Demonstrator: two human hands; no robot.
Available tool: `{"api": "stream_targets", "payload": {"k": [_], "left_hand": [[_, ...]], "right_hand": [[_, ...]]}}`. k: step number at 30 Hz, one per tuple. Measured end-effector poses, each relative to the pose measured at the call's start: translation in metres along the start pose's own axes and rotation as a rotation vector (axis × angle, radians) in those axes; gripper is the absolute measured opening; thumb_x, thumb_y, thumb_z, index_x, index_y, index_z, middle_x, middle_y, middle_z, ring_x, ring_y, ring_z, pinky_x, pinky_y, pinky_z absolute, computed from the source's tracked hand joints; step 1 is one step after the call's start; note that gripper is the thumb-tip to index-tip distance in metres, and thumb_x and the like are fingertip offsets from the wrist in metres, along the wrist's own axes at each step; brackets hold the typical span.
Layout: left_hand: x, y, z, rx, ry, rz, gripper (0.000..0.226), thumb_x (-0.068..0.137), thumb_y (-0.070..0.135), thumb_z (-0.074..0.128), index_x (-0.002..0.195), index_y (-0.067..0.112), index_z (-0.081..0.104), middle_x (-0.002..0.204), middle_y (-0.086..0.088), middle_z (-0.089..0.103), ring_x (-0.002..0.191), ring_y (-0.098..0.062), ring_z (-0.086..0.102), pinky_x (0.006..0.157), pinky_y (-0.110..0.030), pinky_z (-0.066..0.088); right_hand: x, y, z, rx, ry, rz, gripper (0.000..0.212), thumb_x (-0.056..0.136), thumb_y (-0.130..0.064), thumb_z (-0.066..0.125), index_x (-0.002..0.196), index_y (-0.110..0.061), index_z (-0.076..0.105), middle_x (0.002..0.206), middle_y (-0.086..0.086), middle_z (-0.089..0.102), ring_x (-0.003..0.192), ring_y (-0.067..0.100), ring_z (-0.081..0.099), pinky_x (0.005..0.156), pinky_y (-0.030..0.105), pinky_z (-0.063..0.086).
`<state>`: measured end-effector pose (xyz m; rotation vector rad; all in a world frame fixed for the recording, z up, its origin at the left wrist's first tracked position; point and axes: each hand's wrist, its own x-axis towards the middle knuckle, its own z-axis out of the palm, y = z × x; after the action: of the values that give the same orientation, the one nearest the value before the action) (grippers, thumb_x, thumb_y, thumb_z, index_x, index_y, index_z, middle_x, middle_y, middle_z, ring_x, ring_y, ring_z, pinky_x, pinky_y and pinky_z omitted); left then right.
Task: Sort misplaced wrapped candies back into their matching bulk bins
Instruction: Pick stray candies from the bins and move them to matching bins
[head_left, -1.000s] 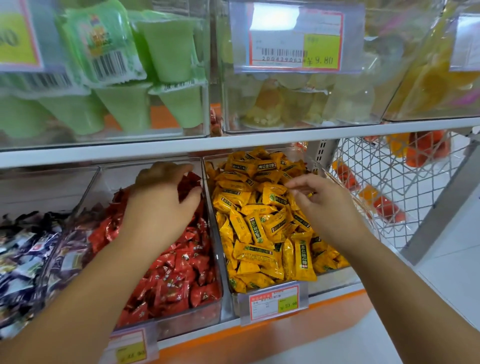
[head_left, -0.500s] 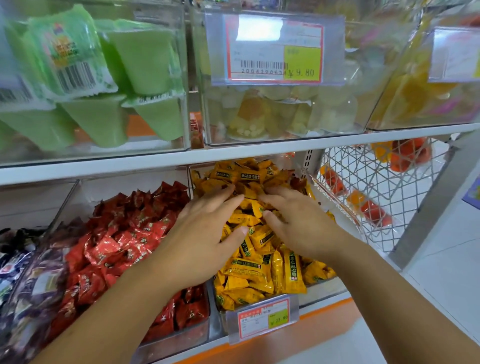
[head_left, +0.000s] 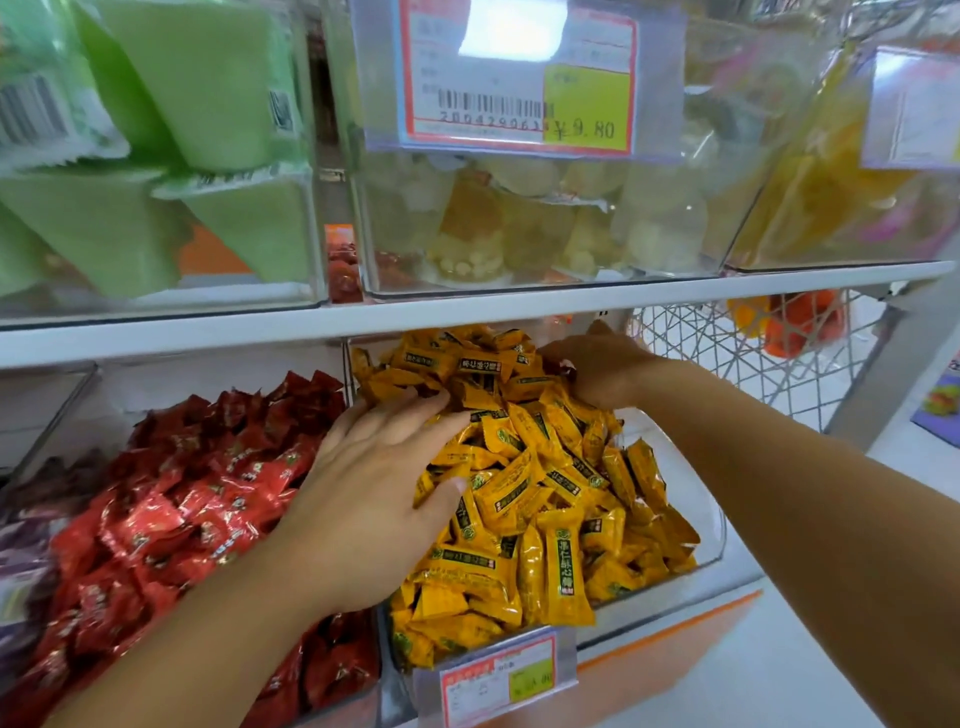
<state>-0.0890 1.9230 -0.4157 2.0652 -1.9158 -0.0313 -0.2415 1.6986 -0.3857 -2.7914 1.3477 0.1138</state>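
Observation:
A clear bulk bin on the lower shelf is heaped with yellow wrapped candies. To its left another clear bin holds red wrapped candies. My left hand lies flat, fingers spread, on the left side of the yellow heap. My right hand reaches into the back right of the same heap, fingers curled down among the candies; whether it holds one is hidden. A dark red wrapper shows by its fingers.
The white shelf edge runs just above the bins. Clear bins above hold green jelly cups and pale jelly cups. A white wire basket stands at right. Purple candies fill the far-left bin.
My left hand left the red candies and came to rest on the yellow heap. My right hand slid from the heap's middle toward its back right corner. The view moved closer.

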Motion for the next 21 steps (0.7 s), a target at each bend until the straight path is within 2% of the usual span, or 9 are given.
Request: {"api": "stream_targets", "payload": {"k": [3,5,7,8,10,13,16,19,21], "left_hand": [[0.0,0.001,0.0,-0.008,0.001,-0.007,0.077,0.071,0.069,-0.003,0.146,0.054,0.006,0.139,0.041,-0.009,0.123,0.02,-0.02,0.104,-0.014,-0.021],[0.0,0.001,0.0,-0.02,0.005,-0.009,0.076,0.072,0.07,-0.002,0.146,0.054,0.008,0.14,0.04,-0.007,0.125,0.019,-0.018,0.108,-0.017,-0.017],[-0.001,0.002,0.001,-0.02,0.008,-0.007,0.076,0.072,0.07,-0.001,0.146,0.054,0.009,0.142,0.04,-0.005,0.125,0.019,-0.016,0.108,-0.018,-0.016],[0.0,0.002,0.001,-0.012,0.01,-0.007,0.076,0.072,0.07,-0.002,0.146,0.054,0.008,0.141,0.04,-0.006,0.125,0.019,-0.017,0.108,-0.018,-0.016],[0.0,0.002,0.001,-0.001,0.013,-0.01,0.076,0.071,0.07,-0.003,0.145,0.055,0.007,0.14,0.04,-0.008,0.123,0.02,-0.017,0.108,-0.017,-0.015],[-0.001,0.002,0.001,-0.026,0.018,-0.013,0.075,0.072,0.071,-0.001,0.144,0.056,0.01,0.14,0.041,-0.006,0.123,0.021,-0.015,0.107,-0.015,-0.016],[-0.002,0.001,0.0,-0.043,0.017,-0.019,0.074,0.072,0.071,0.0,0.143,0.057,0.011,0.139,0.042,-0.006,0.121,0.023,-0.016,0.102,-0.011,-0.02],[-0.001,0.001,0.001,-0.029,0.014,-0.021,0.074,0.072,0.07,-0.001,0.144,0.057,0.008,0.14,0.042,-0.007,0.119,0.023,-0.017,0.101,-0.01,-0.02],[-0.001,0.001,0.001,-0.033,0.015,-0.022,0.075,0.071,0.07,-0.001,0.144,0.056,0.008,0.142,0.041,-0.005,0.121,0.022,-0.016,0.106,-0.015,-0.016]], "right_hand": [[-0.001,0.0,-0.003,-0.063,-0.033,-0.055,0.047,0.094,-0.006,0.043,0.132,-0.033,0.05,0.118,0.001,0.048,0.121,0.025,0.039,0.095,0.037,0.044],[-0.002,0.004,-0.001,-0.073,-0.063,-0.062,0.049,0.094,-0.008,0.042,0.133,-0.036,0.049,0.123,0.003,0.049,0.121,0.026,0.036,0.094,0.037,0.043],[-0.002,0.007,0.001,-0.093,-0.101,-0.076,0.056,0.093,-0.007,0.041,0.14,-0.038,0.042,0.139,0.002,0.044,0.125,0.029,0.033,0.094,0.037,0.04],[-0.001,0.007,0.001,-0.105,-0.123,-0.089,0.058,0.093,-0.006,0.04,0.143,-0.037,0.039,0.145,-0.001,0.041,0.126,0.029,0.032,0.093,0.036,0.038],[0.001,0.006,-0.001,-0.103,-0.159,-0.095,0.057,0.094,-0.003,0.037,0.144,-0.031,0.039,0.144,0.003,0.044,0.127,0.03,0.038,0.094,0.034,0.039],[0.002,0.003,0.001,-0.072,-0.103,-0.092,0.057,0.092,0.002,0.037,0.139,-0.027,0.049,0.138,0.007,0.052,0.124,0.029,0.049,0.098,0.037,0.046],[-0.001,0.004,0.003,-0.019,-0.038,-0.093,0.048,0.094,-0.002,0.042,0.131,-0.027,0.058,0.131,0.004,0.059,0.118,0.025,0.055,0.096,0.033,0.046],[-0.007,0.012,0.002,0.088,0.012,-0.097,0.029,0.092,-0.009,0.049,0.112,-0.018,0.069,0.11,0.004,0.067,0.104,0.024,0.061,0.089,0.032,0.048],[-0.012,0.019,0.002,0.196,0.081,-0.102,0.022,0.088,-0.01,0.056,0.1,-0.02,0.071,0.09,-0.002,0.066,0.085,0.018,0.061,0.08,0.029,0.048]]}}
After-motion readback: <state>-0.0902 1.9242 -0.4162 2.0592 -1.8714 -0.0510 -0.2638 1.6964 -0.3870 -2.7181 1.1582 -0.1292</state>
